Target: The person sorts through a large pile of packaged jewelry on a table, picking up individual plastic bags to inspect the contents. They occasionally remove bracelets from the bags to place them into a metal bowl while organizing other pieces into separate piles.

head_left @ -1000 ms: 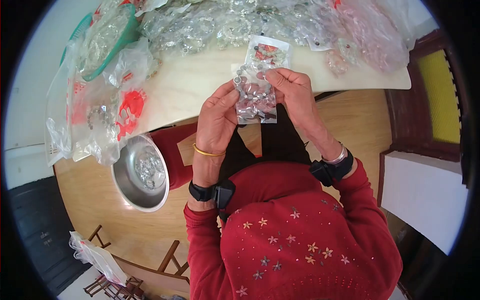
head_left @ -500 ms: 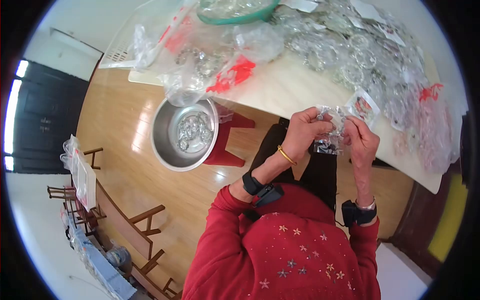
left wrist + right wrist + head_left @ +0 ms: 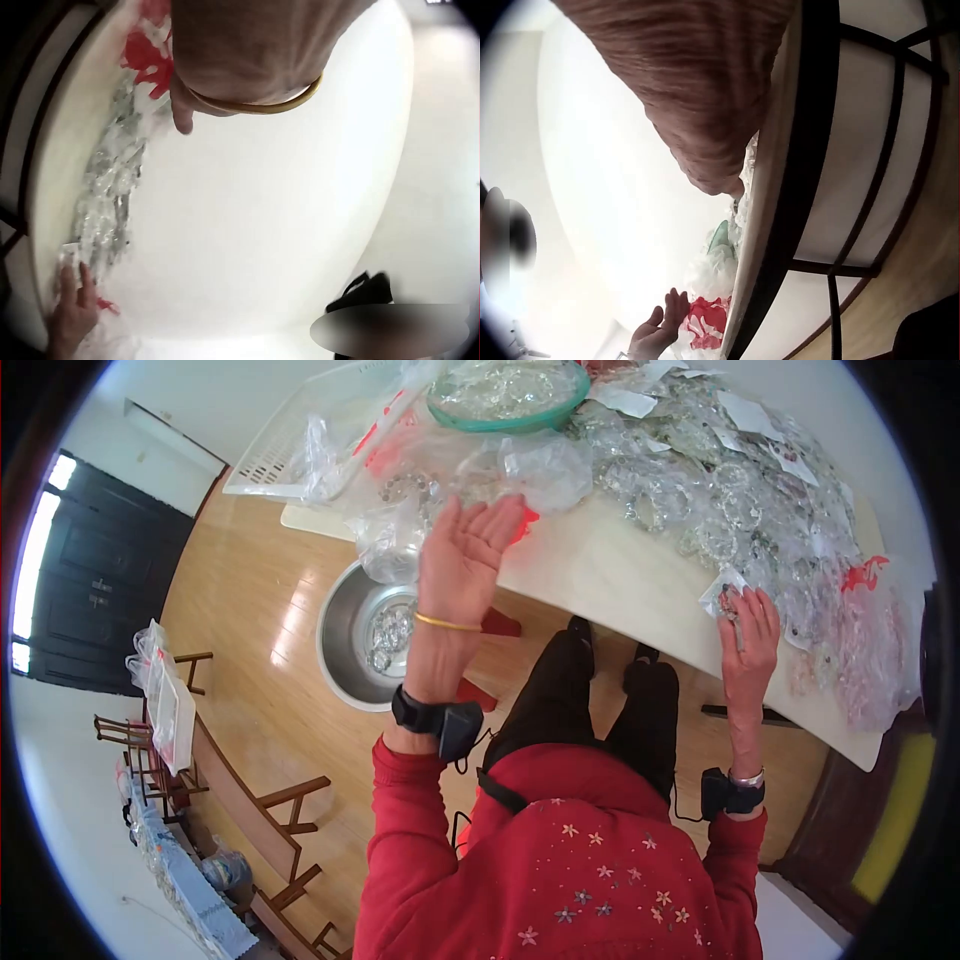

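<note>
The left hand [image 3: 465, 555] is spread wide, palm turned up and fingers extended, over a clear plastic bag [image 3: 545, 465] with red print at the table's near edge; it grips nothing. Whether its back touches the bag cannot be told. The right hand [image 3: 752, 645] is well apart from it, fingers extended and lightly spread, with its fingertips on a small clear packet [image 3: 726, 598] that holds a beaded bracelet against a white card. A gold-coloured bangle [image 3: 447, 623] circles the left wrist, a silver-coloured one [image 3: 748, 780] the right; each wrist also wears a black strapped device.

Just ahead of the right hand and reaching in towards the middle lies a broad heap of bagged bracelets [image 3: 690, 495], with white cards among them. To the right hand's right is a bag of pinkish pieces [image 3: 865, 660], with a red mark near its top. Between the hands runs the bare, pale tabletop [image 3: 590, 575].

Beyond the left hand sits a green basket [image 3: 500, 424] filled with clear packets; farther left is a white plastic basket [image 3: 268, 475]. Below and left of that hand, beside the table, a metal basin [image 3: 335, 650] holds more clear packets [image 3: 390, 635], next to a red stool [image 3: 500, 622].
</note>
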A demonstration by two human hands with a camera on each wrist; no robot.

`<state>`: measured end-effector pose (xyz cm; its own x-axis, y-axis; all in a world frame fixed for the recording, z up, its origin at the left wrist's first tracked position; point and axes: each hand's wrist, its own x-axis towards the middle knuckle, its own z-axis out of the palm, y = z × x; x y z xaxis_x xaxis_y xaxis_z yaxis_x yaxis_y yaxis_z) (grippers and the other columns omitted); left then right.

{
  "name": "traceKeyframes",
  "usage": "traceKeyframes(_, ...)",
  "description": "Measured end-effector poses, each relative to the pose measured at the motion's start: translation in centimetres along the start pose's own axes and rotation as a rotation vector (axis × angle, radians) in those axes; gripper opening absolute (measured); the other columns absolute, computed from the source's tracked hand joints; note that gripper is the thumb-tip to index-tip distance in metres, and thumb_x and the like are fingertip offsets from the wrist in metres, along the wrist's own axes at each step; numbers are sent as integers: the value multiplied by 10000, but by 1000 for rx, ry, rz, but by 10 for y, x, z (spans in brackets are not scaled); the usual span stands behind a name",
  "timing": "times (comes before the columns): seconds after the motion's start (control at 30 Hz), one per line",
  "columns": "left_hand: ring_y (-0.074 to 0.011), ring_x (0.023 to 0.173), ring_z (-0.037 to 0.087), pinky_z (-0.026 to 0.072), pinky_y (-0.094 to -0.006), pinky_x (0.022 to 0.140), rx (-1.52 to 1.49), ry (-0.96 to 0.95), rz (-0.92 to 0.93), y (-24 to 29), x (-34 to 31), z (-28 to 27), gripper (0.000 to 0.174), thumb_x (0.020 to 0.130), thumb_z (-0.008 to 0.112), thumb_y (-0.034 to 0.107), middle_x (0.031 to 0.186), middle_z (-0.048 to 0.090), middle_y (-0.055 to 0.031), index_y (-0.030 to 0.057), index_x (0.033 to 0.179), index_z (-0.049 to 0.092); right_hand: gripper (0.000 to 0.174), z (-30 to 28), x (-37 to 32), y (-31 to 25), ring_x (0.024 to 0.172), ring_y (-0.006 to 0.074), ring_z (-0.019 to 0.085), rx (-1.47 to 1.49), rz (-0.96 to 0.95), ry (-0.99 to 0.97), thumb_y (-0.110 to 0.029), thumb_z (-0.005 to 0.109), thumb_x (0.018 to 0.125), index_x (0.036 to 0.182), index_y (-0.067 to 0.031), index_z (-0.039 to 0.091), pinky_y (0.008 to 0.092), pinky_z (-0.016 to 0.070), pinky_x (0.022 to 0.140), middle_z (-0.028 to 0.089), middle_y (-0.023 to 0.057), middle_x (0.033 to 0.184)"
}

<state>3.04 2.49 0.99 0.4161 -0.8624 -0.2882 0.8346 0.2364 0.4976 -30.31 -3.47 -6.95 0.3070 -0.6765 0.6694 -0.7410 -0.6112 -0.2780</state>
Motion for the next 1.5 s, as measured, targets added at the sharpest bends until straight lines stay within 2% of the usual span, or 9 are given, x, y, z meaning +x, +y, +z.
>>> traceKeyframes(0.13, -252, 872, 637, 525, -347, 830, 255, -259, -128, -50, -25, -2, 284, 907, 510, 67, 1051, 620, -171, -59, 1162, 502, 342, 7, -1, 2, 1193, 313, 469, -100, 3, -107, -107, 677, 792, 1118, -33, 604, 413, 354, 1012, 556, 131, 1245)
traceKeyframes(0.27, -218, 838, 633, 516, -309, 794, 473, -328, -236, -94, -26, -6, 262, 906, 516, 77, 983, 641, -137, -60, 1128, 538, 384, 8, 0, 8, 1189, 325, 469, -82, -19, -157, -113, 692, 776, 1139, -33, 593, 401, 373, 999, 542, 141, 1260)
traceKeyframes(0.43, -83, 789, 566, 464, -222, 736, 1128, -619, 310, -129, -6, -13, 169, 865, 553, 48, 859, 641, -40, -27, 1000, 622, 477, 13, -10, 13, 1184, 333, 471, 29, 103, -86, -148, 746, 721, 1156, -40, 580, 397, 411, 965, 531, 160, 1263)
traceKeyframes(0.63, -83, 754, 557, 463, -233, 691, 1270, -615, 246, -131, 15, -10, 204, 851, 579, 71, 825, 634, -44, -31, 1023, 621, 673, 2, -2, 4, 1234, 322, 436, 63, 209, -10, -223, 805, 649, 1231, -43, 519, 422, 359, 1014, 477, 162, 1323)
traceKeyframes(1.0, -186, 722, 600, 477, -290, 678, 1424, -692, 305, -158, 5, 18, 235, 817, 588, 77, 822, 637, -118, -26, 1027, 610, 624, -10, -2, 7, 1119, 307, 493, 132, 371, -80, -215, 768, 677, 1224, -49, 517, 415, 348, 976, 556, 136, 1202)
traceKeyframes(1.1, -288, 778, 617, 486, -358, 719, 1485, -790, 414, -162, 4, 18, 221, 796, 600, 89, 864, 638, -158, -31, 981, 603, 556, -5, 1, 6, 1114, 307, 495, 146, 371, -48, -173, 743, 701, 1202, -50, 536, 411, 348, 972, 565, 131, 1188)
traceKeyframes(1.27, -341, 859, 601, 484, -399, 754, 1625, -806, 711, -153, 31, 31, 211, 784, 606, 98, 962, 628, -170, -10, 964, 601, 360, 1, -3, 8, 1161, 308, 480, -18, 276, 123, -68, 683, 747, 1102, -71, 618, 395, 339, 977, 587, 111, 1182)
traceKeyframes(1.33, -338, 898, 591, 487, -408, 759, 1657, -748, 1291, -150, 62, 36, 221, 779, 614, 111, 1029, 612, -156, 27, 983, 603, 318, 2, -4, 9, 1173, 308, 475, -92, 242, 154, -42, 668, 757, 1071, -77, 641, 393, 337, 978, 593, 102, 1180)
traceKeyframes(1.5, -326, 953, 579, 493, -396, 762, 1879, -746, 1286, -149, 87, 44, 233, 781, 606, 109, 1101, 594, -145, 42, 1005, 605, 257, 5, -5, 12, 1197, 304, 465, -184, 201, 71, -9, 649, 763, 1001, -97, 682, 396, 332, 977, 607, 71, 1177)
